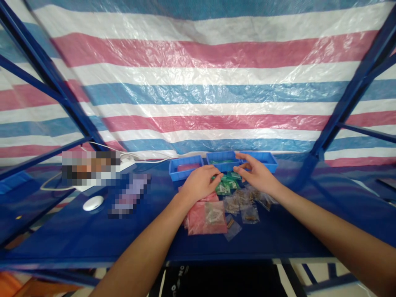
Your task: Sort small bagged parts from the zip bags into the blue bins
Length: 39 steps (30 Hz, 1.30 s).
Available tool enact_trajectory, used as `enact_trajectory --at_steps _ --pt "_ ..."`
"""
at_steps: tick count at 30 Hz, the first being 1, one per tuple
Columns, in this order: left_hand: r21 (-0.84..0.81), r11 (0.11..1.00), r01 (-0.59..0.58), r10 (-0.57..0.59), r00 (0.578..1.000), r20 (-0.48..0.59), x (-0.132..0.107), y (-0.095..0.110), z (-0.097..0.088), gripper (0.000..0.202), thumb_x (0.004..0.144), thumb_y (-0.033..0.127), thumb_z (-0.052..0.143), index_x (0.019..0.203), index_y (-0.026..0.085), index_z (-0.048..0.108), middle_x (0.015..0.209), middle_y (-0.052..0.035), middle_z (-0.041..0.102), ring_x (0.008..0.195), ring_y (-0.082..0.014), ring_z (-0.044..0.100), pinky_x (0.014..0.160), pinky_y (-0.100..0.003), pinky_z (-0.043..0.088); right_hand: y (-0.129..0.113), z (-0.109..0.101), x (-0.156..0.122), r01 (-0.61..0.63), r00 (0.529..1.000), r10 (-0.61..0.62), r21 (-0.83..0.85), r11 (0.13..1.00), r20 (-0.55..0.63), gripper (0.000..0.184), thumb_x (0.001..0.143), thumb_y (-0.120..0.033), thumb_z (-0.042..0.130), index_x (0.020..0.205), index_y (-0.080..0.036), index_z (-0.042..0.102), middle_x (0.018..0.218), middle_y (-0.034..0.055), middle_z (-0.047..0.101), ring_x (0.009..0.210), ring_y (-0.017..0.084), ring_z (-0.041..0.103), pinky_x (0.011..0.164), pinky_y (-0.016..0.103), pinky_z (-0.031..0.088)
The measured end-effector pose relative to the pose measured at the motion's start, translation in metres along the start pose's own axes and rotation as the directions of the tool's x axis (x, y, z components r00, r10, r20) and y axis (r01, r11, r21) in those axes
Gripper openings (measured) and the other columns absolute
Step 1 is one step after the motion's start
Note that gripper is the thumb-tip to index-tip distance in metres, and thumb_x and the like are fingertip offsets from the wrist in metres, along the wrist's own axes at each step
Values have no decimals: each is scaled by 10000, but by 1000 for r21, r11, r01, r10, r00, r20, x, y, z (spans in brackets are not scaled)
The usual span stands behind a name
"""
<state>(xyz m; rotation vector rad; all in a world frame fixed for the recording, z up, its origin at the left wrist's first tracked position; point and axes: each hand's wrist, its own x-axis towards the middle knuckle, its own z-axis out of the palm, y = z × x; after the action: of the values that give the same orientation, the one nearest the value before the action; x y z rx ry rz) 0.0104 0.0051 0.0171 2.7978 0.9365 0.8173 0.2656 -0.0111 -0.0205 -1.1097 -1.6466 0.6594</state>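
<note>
Bare left grip (200, 182), bare right grip (258, 176), forearms (148, 243) uncovered to frame edge

blurred: larger pixelated patch (90, 167) and smaller pixelated patch (129, 196) on worktop (77, 235), unreadable | hidden: left hand (200, 181) covers some green bags (227, 186), its grip unclear | too small: contents of clear bags (249, 208) | cut off: left forearm (145, 255) and right forearm (334, 235) at picture edges
</note>
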Motion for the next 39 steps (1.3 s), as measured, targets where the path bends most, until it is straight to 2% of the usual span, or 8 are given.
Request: enact_trajectory --at_steps 2,6,11,22,25,29,34,39 --pt "21 1000 -9 9 1000 -1 -1 -1 1 293 1047 369 520 986 206 756 950 -80 740 923 -225 701 867 -333 533 0 1 -3 32 999 -31 -33 999 34 550 937 -469 710 1447 -313 575 1074 78 737 652 215 695 533 393 621" --pt "57 998 -21 21 1000 1 -2 0 1 293 1046 369 516 998 211 757 955 -85 742 911 -236 699 862 -349 536 -12 4 -6 175 985 -169 -203 963 47 405 964 -446 672 1343 -303 651 1203 115 696 917 294 729 608 417 618" --pt "47 999 -2 2 1000 -2 -4 2 1 297 1041 374 526 999 205 766 952 -86 741 910 -241 702 849 -348 538 -33 -2 -10 380 915 -272 -412 828 298 217 966 -446 682 1086 -281 755 950 74 739 918 299 682 904 508 554" --pt "15 1000 17 -17 1000 6 -3 -2 2 304 1039 357 524 967 194 771 973 -88 757 924 -232 713 862 -337 546 -53 -12 -19 513 778 -249 -356 781 577 388 858 -618 779 1015 -265 744 866 48 726 814 252 672 730 362 506" --pt "-14 1000 20 -21 999 -27 -4 -4 5 269 1031 334 538 1135 199 746 1071 -86 767 1021 -244 713 944 -361 547 -66 -6 -25 572 741 -315 -313 758 592 436 854 -619 783 1098 -261 734 977 63 736 929 266 685 824 373 524" --pt "-85 995 49 -58 993 -107 -5 -7 9 485 1013 287 565 1492 219 528 1183 -78 752 1105 -242 697 1013 -383 543 -78 11 -34 636 699 -399 -261 726 593 536 872 -618 766 1229 -224 698 1149 115 726 1091 294 661 964 413 523" --pt "-114 993 36 -50 992 -119 -4 -8 9 504 1001 263 572 1500 218 519 1191 -88 740 1097 -246 698 1017 -397 546 -70 33 -40 574 741 -336 -287 767 581 470 848 -576 807 1148 -222 730 1087 115 731 1106 316 626 936 433 523" --pt "-192 979 63 -87 989 -120 -2 -5 4 544 991 289 605 1520 211 506 1166 -94 744 1046 -241 712 978 -395 556 -63 38 -38 259 859 -172 -120 959 482 255 873 -367 824 1081 -245 742 905 16 758 891 215 681 828 341 526"
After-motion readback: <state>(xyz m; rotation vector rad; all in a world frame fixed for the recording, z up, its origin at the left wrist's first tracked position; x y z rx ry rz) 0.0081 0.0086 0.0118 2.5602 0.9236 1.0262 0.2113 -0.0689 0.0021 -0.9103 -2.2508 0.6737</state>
